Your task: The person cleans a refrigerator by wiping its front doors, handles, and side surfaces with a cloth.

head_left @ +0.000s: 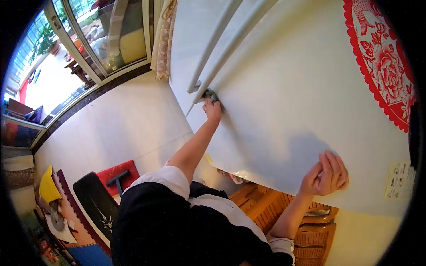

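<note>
The fridge (275, 97) is plain white, with a soft grey-blue shadow on it, and its handles (222, 53) are pale grey-white. At its right side, the paper decoration (387, 71) is red and white, patterned with flowers and a fish, with a scalloped red border; the label (397, 181) below this is cream with dark print. The cloth (214, 95) beside the fridge's handles looks dark grey. Below the fridge, the chair (316, 241) is orange-brown with slatted lines, and the vest (173, 221) is black over white sleeves (165, 179). Left of the fridge, the floor (120, 111) is pale beige.
</note>
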`<state>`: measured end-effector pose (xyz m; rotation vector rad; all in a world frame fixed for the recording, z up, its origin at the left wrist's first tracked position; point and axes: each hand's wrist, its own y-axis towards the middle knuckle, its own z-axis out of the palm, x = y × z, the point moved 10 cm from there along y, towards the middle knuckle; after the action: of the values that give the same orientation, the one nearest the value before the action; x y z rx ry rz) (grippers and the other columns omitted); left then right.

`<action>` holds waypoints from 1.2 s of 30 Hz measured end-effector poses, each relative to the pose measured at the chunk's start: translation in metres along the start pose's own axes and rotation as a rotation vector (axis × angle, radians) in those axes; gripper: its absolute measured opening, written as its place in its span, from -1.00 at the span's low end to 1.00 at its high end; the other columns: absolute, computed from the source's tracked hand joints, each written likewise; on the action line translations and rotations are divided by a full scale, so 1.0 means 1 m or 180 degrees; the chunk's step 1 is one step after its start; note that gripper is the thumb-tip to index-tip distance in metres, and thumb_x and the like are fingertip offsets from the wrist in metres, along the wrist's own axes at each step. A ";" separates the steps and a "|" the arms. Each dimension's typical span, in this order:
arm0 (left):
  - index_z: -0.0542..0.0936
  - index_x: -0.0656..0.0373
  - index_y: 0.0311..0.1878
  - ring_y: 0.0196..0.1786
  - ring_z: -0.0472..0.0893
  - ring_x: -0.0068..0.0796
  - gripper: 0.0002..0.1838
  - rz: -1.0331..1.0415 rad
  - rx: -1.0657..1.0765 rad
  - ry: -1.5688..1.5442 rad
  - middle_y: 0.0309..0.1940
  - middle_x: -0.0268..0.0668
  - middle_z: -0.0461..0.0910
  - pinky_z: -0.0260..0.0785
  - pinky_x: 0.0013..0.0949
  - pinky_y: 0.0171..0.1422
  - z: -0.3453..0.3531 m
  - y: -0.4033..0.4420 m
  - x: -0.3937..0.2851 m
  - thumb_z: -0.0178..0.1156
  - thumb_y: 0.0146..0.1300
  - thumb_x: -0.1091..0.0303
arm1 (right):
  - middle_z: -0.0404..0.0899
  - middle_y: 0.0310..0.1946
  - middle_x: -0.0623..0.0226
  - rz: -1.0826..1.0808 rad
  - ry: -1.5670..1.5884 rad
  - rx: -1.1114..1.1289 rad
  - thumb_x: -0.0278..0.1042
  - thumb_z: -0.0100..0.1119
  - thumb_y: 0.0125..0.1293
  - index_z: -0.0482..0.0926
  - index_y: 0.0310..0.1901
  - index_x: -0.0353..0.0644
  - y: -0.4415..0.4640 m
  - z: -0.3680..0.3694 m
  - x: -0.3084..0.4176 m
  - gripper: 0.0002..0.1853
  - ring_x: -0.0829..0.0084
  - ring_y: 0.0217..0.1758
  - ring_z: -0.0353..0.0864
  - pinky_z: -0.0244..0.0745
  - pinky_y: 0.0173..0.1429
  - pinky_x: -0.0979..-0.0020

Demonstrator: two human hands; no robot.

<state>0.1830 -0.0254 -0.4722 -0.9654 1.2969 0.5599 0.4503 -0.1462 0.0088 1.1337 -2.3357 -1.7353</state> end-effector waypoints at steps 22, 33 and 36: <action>-0.06 0.24 0.47 0.49 -0.24 0.16 -0.09 0.1964 0.1253 0.0091 0.46 0.13 -0.19 -0.40 0.10 0.50 0.029 -0.259 -0.140 0.11 0.08 0.22 | 0.68 -0.23 0.65 -0.0064 0.0350 0.0092 -0.52 0.17 0.07 0.69 -0.40 0.12 0.002 -0.012 0.008 -0.79 0.47 -0.02 0.52 0.15 0.17 0.37; 0.14 0.38 0.38 0.47 0.07 -0.02 -0.25 -0.0979 -0.0183 -0.0928 0.42 0.08 0.08 -0.15 -0.16 0.53 0.035 -0.112 0.024 -0.25 0.41 -0.12 | 0.61 -0.05 0.28 -0.0346 0.0705 -0.0428 -0.59 0.12 0.12 0.68 -0.36 -0.02 -0.045 -0.107 -0.040 -0.80 0.26 0.16 0.38 0.25 0.25 0.30; 0.04 0.32 0.44 0.50 -0.03 -0.09 -0.30 -0.0676 0.0185 -0.0617 0.47 0.00 -0.05 -0.18 -0.16 0.53 0.051 -0.192 0.022 -0.20 0.41 0.00 | 0.58 -0.02 0.27 -0.0146 0.0773 -0.0403 -0.55 0.08 0.11 0.69 -0.37 -0.02 -0.052 -0.103 -0.064 -0.79 0.26 0.19 0.33 0.22 0.27 0.28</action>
<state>0.3714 -0.0852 -0.4409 -0.9623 1.0188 0.4374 0.5685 -0.2019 0.0293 1.3029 -2.0460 -1.6276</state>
